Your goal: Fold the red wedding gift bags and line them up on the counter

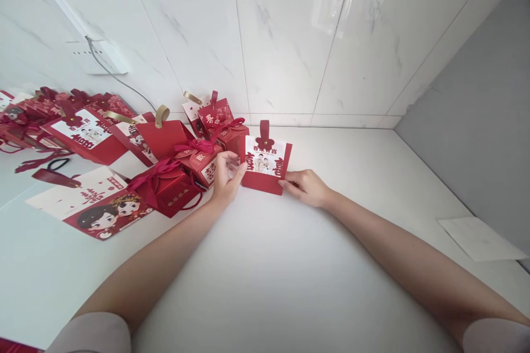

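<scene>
A red gift box (262, 181) with a white printed panel and a dark red strap on top stands upright on the white table (265, 265). The panel shows a drawn couple and red characters. My left hand (227, 176) is at the box's left side, thumb on its edge and fingers curled partly behind. At the lower right corner, my right hand (305, 187) pinches the box, with its thumb at the front edge; some of its fingertips are hidden.
Red boxes with ribbons (173, 185) crowd the left, next to my left hand. A printed red and white box (101, 201) lies nearer. Tiled wall (285, 38) rises behind. At the right lies a white sheet (480, 238).
</scene>
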Action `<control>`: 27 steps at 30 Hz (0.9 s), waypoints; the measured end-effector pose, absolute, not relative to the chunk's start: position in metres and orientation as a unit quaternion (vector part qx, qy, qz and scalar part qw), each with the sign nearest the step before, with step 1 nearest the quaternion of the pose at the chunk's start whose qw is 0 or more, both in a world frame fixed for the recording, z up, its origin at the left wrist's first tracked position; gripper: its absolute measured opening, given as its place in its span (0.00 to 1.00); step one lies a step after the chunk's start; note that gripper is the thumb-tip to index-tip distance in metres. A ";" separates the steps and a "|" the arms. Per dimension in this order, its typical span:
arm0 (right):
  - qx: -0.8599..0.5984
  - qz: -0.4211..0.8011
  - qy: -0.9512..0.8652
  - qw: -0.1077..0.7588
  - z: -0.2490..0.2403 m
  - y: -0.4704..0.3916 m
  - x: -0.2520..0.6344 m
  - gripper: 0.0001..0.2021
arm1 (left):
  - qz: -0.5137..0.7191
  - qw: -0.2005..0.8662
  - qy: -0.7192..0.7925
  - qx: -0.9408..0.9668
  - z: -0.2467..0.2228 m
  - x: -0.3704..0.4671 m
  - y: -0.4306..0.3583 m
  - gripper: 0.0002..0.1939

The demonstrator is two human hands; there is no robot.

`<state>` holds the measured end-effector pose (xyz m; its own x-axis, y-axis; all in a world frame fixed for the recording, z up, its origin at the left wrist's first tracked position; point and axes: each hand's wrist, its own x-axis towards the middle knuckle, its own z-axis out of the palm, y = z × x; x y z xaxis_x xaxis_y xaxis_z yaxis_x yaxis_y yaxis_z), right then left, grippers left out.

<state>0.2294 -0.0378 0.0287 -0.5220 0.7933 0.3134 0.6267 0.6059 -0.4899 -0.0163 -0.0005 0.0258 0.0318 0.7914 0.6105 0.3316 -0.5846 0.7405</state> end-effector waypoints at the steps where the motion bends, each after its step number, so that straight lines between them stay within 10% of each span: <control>1: -0.407 0.165 -0.860 0.261 0.029 -0.037 0.234 0.18 | 0.553 0.232 0.398 0.694 0.026 -0.018 0.001 0.15; 27: -0.319 0.222 -0.875 0.288 0.028 -0.059 0.207 0.19 | 0.454 0.186 0.477 0.730 0.010 -0.027 0.014 0.28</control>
<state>0.2072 -0.0595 0.0277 -0.6301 0.6869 0.3620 0.4315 0.6974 -0.5723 -0.0272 0.0141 0.0098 0.1335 0.8640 0.4855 0.5266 -0.4769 0.7038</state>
